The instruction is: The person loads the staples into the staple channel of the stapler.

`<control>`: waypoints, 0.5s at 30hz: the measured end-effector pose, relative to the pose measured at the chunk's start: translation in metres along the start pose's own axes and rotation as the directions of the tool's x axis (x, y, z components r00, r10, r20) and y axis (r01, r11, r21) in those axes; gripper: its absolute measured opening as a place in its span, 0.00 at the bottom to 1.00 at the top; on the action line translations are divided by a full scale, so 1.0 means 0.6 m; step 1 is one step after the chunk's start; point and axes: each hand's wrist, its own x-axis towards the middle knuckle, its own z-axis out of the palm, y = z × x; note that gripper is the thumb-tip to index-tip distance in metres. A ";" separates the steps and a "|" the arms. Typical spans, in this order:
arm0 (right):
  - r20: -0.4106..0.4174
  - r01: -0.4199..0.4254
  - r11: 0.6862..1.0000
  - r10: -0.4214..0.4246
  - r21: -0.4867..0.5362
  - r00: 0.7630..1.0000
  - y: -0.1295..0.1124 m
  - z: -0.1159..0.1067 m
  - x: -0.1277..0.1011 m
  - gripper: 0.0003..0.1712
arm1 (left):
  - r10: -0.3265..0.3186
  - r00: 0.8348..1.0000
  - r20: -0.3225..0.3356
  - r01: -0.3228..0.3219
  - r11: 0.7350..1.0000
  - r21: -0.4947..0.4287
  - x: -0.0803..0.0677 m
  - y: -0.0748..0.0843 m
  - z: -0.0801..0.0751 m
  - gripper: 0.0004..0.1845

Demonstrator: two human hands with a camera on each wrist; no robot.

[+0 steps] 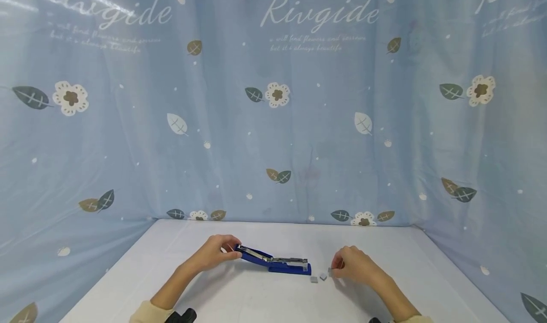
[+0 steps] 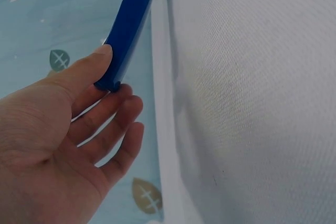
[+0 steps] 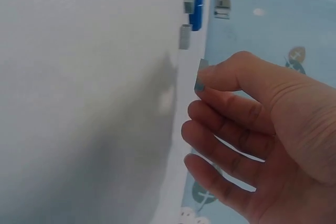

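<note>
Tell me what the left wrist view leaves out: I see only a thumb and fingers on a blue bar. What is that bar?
Observer: It is the lifted top arm of a blue stapler lying open on the white table; the left hand holds its raised end.
Operator: Where is the other hand?
Observer: The right hand is beside the stapler's front end, pinching a small grey staple strip.
Operator: Any more strips?
Observer: Two loose strips lie on the table between that hand and the stapler.
</note>
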 end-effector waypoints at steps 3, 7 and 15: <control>-0.013 0.037 0.999 -0.037 -0.001 0.999 -0.003 -0.009 0.005 0.05 | -0.009 1.000 0.003 0.009 1.000 0.004 0.002 0.000 0.001 0.19; -0.022 0.066 0.998 -0.066 0.017 0.998 -0.016 -0.020 0.014 0.04 | -0.016 1.000 0.006 0.016 1.000 0.015 0.004 0.002 0.001 0.19; -0.038 0.056 0.997 -0.054 0.046 0.998 -0.041 -0.024 0.034 0.03 | 0.005 1.000 -0.004 -0.005 1.000 0.014 0.001 0.000 0.000 0.18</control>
